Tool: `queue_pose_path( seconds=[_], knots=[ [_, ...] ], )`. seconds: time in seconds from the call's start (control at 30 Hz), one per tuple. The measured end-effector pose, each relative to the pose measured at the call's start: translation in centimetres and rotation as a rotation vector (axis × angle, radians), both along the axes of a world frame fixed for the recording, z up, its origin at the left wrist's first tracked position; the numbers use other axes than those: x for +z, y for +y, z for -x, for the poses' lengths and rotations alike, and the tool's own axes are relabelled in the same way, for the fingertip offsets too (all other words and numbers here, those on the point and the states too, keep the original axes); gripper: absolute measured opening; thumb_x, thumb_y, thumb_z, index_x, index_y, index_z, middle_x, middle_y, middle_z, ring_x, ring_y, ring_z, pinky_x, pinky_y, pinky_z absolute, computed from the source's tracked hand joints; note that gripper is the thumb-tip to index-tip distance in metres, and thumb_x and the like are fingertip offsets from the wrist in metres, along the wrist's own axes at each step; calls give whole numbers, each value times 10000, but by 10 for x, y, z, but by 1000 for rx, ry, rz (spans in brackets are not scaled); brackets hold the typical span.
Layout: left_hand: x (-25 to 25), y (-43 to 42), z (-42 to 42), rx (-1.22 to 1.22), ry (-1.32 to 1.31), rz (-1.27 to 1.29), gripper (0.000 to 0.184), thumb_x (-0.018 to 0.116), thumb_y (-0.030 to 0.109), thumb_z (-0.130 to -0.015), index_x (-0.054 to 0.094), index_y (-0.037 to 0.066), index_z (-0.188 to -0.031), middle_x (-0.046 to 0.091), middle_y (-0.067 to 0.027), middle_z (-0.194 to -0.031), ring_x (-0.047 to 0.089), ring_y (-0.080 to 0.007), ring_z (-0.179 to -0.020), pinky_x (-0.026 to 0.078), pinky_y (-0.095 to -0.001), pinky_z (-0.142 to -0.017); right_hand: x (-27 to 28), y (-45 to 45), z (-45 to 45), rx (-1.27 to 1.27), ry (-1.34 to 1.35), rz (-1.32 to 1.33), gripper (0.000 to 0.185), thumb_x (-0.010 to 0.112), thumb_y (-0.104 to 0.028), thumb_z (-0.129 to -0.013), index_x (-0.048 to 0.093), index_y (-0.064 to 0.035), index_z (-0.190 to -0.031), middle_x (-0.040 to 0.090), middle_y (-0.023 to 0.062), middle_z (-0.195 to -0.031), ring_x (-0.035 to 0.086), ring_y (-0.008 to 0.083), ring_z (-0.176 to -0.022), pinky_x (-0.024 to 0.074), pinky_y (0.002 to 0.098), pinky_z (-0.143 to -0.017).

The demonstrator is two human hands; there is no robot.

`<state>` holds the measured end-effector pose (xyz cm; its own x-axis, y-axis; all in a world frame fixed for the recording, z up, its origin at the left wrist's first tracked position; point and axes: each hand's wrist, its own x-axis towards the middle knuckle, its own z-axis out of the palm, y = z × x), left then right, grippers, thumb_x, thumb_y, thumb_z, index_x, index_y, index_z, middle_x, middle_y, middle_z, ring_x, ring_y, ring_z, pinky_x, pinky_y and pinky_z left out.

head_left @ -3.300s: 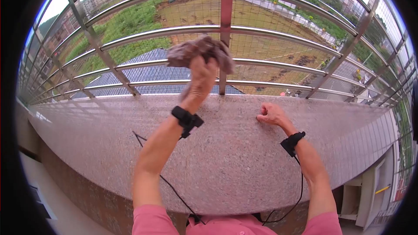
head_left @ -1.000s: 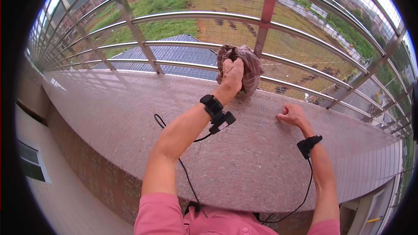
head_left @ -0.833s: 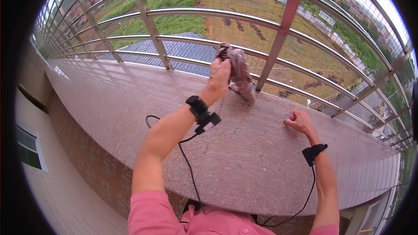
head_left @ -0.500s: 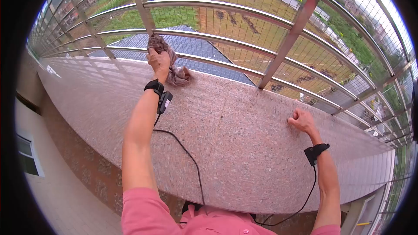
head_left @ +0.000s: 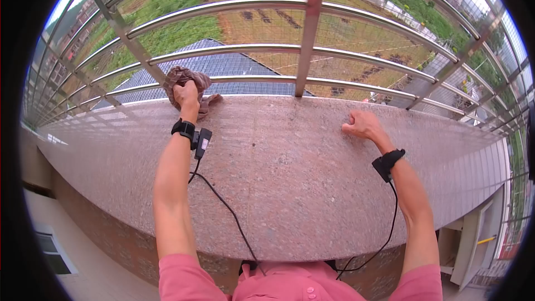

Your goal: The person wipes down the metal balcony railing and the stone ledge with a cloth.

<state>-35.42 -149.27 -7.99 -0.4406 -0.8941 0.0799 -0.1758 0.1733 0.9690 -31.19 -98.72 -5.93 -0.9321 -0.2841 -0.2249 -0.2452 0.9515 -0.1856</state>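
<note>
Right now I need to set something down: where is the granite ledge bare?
Widest: the granite ledge between the black cables. Other bare patches lie left of the left forearm and right of the right forearm. Crowded: beside the metal railing, where the left hand grips a brown cloth, and at the right hand.

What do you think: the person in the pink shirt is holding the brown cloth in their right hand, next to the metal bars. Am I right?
Not quite: it's the left hand. The head view shows it holding the brown cloth next to the metal bars. The right hand has no cloth.
</note>
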Motion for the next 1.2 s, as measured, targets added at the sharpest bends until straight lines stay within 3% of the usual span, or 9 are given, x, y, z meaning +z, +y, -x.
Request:
queue_pose_path(
  seconds=[0.1,0.23,0.5,0.7,0.8,0.9,0.97,1.1,1.2],
  knots=[
    [-17,34,6,-211,175,73,322,619,84,-736,579,-53,-1025,621,-85,-955,582,-167,-810,481,-302,-701,1,0,1,4,-14,2,413,598,-449,-677,581,-43,-749,638,202,-789,610,364,-769,469,446,-657],
    [-17,114,1,-412,227,-2,189,591,47,-753,576,-9,-932,605,-37,-873,550,-122,-721,458,-275,-622,7,-2,0,16,-15,7,406,598,-438,-676,601,-41,-764,643,200,-795,615,368,-787,481,443,-675],
    [-2,274,-16,-577,463,-385,172,592,98,-766,580,-31,-879,597,-40,-827,516,-129,-753,452,-299,-676,-8,9,6,73,39,79,388,619,-439,-678,555,-57,-702,628,164,-752,595,336,-726,456,424,-636],
    [11,225,-24,-674,387,-484,191,593,78,-784,564,7,-960,580,-11,-885,527,-125,-755,454,-266,-693,-9,12,0,33,51,159,361,643,-409,-697,514,-73,-663,599,136,-691,581,306,-686,448,396,-618],
    [27,163,-46,-814,647,-603,110,555,127,-885,568,84,-985,595,-2,-920,565,-95,-778,493,-256,-673,-12,13,0,14,57,171,358,646,-409,-692,517,-76,-665,602,133,-690,581,303,-686,450,393,-618],
    [6,67,-37,-408,479,-424,172,537,220,-881,631,76,-877,625,-26,-811,602,-135,-733,499,-301,-591,-11,11,0,12,63,168,349,644,-403,-691,519,-78,-666,603,129,-689,582,301,-684,453,390,-621],
    [9,17,-32,-91,535,-527,186,562,153,-803,595,56,-958,615,-64,-927,604,-187,-836,507,-365,-681,-11,10,0,3,63,142,343,634,-406,-690,522,-82,-668,608,123,-694,583,298,-681,454,389,-625],
    [-17,-57,-15,-7,690,-561,304,549,123,-779,559,10,-1061,589,-58,-1041,551,-204,-930,432,-335,-872,2,0,-3,-71,12,71,346,617,-421,-693,526,-88,-672,614,122,-701,585,298,-687,455,392,-631],
    [-15,-43,-18,-17,510,-352,238,498,158,-813,603,24,-979,576,-31,-971,511,-160,-882,407,-288,-831,5,-2,1,-64,-10,15,358,605,-442,-692,530,-92,-678,619,126,-712,587,300,-701,450,401,-631]
  ],
)
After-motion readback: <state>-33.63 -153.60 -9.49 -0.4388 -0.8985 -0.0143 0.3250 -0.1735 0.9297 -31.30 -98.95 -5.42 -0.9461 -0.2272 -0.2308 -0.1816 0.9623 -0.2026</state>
